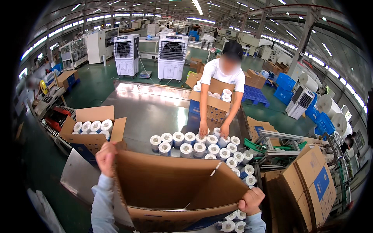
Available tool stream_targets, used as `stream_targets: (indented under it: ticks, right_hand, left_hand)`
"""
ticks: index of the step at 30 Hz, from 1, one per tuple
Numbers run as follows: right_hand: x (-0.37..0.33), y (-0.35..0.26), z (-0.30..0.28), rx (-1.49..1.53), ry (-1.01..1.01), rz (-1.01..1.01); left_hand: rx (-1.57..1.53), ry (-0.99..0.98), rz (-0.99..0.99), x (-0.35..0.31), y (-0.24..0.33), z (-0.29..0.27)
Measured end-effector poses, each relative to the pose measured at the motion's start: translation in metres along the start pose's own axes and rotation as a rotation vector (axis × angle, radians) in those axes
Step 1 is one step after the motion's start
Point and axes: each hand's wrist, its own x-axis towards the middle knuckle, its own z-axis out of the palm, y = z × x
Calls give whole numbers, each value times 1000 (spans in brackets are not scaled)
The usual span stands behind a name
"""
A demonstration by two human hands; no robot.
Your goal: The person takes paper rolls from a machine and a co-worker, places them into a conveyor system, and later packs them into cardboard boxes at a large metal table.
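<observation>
Looking light and bendy, the big box (167, 179) holds best where left grip (106, 158) and right grip (251, 200) squeeze its sides.

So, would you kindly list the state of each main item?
Large brown cardboard box, open
Bare left hand, gripping its left edge
Bare right hand, gripping its right edge
White cylindrical tabletop rolls, upright
Left brown cardboard box, open, containing rolls
Far brown cardboard box, open, containing rolls
</observation>
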Motion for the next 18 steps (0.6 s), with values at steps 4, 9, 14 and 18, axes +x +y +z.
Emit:
stream_targets:
  ticks: [4, 9, 14, 18]
  right_hand:
    - [6, 6, -39, -155, 93, 22]
    - [-8, 17, -12, -114, -93, 115]
    - [9, 18, -15, -169, -221, 257]
    - [57, -15, -13, -252, -247, 346]
  left_hand:
    - [-158, -144, 114, 37, 4, 42]
    - [120, -477, 79, -34, -52, 84]
    - [441, -509, 52, -39, -50, 79]
    - [373, -572, 19, -50, -38, 93]
